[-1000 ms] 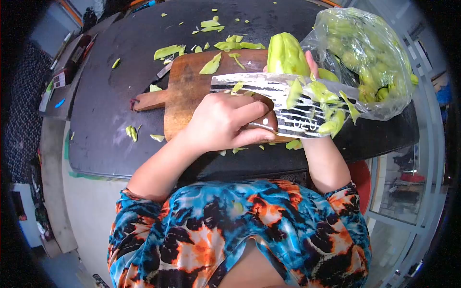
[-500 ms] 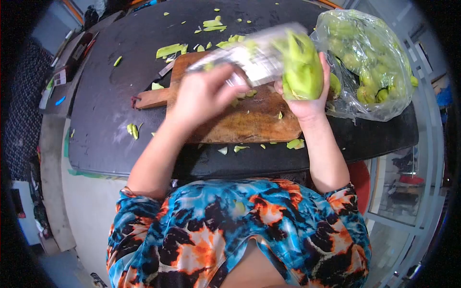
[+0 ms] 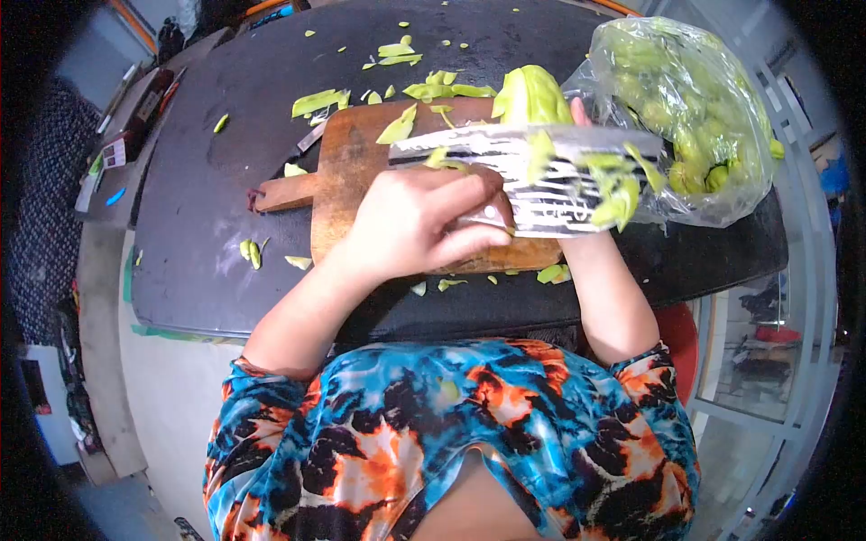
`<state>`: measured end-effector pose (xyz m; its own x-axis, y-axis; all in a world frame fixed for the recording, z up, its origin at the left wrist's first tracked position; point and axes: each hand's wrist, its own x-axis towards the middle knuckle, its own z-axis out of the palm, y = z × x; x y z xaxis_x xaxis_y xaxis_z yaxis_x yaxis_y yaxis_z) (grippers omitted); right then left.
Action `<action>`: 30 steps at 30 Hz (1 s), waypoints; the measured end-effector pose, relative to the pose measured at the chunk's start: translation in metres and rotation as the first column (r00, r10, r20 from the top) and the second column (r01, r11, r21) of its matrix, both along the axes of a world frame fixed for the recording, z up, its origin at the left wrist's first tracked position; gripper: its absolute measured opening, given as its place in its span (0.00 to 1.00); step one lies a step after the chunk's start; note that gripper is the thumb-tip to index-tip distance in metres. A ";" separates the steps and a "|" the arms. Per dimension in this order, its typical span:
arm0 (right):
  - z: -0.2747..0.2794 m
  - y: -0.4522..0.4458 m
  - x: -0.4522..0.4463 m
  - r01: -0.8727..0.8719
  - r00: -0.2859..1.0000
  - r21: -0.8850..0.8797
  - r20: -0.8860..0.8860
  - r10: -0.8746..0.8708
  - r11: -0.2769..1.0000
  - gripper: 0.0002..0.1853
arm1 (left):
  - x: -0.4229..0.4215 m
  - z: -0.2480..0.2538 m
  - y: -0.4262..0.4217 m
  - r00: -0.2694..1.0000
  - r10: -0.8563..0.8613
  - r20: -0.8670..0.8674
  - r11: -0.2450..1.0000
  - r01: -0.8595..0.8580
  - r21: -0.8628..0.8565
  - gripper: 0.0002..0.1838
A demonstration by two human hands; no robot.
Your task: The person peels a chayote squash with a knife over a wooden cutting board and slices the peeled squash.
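Observation:
My left hand (image 3: pixel 428 221) is closed round the handle of a wide-bladed cleaver (image 3: pixel 550 203). The blade lies across the view with its flat side up, and thin green slices cling to it. Behind the blade, my right hand (image 3: pixel 580 113) holds a pale green, ridged chayote (image 3: pixel 530 95). Most of that hand is hidden by the cleaver; only a fingertip and the wrist show. Both hands are over a wooden cutting board (image 3: pixel 347 185) with a short handle. Green parings (image 3: pixel 397 124) lie on the board's far edge.
A clear plastic bag (image 3: pixel 686 117) full of green chayotes stands right of the board. More parings (image 3: pixel 320 102) are scattered over the dark table (image 3: pixel 207 216). Another knife blade (image 3: pixel 311 137) pokes out beside the board's left edge. A glass-panelled frame (image 3: pixel 749 352) stands at the right.
The cleaver has come down and nearer to me, turning from slanted to nearly level, and now covers most of my right hand. The chayote has moved left and tilted away. More slices cling to the blade.

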<state>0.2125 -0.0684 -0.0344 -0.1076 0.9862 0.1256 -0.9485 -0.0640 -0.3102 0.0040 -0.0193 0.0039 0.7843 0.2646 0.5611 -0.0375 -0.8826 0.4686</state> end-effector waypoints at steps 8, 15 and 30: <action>-0.004 0.004 -0.003 -0.045 0.998 -0.005 -0.038 0.045 0.999 0.34 | -0.003 -0.003 0.007 0.998 0.061 -0.026 0.996 -0.059 0.065 0.19; 0.004 0.002 -0.007 0.346 0.933 -0.143 0.158 -0.324 0.927 0.34 | -0.015 -0.003 0.031 0.961 0.248 -0.122 0.966 -0.235 0.110 0.17; -0.007 0.005 0.007 0.329 0.927 0.014 0.186 -0.326 0.944 0.27 | -0.011 -0.010 0.025 0.971 0.238 -0.021 0.966 -0.239 -0.102 0.17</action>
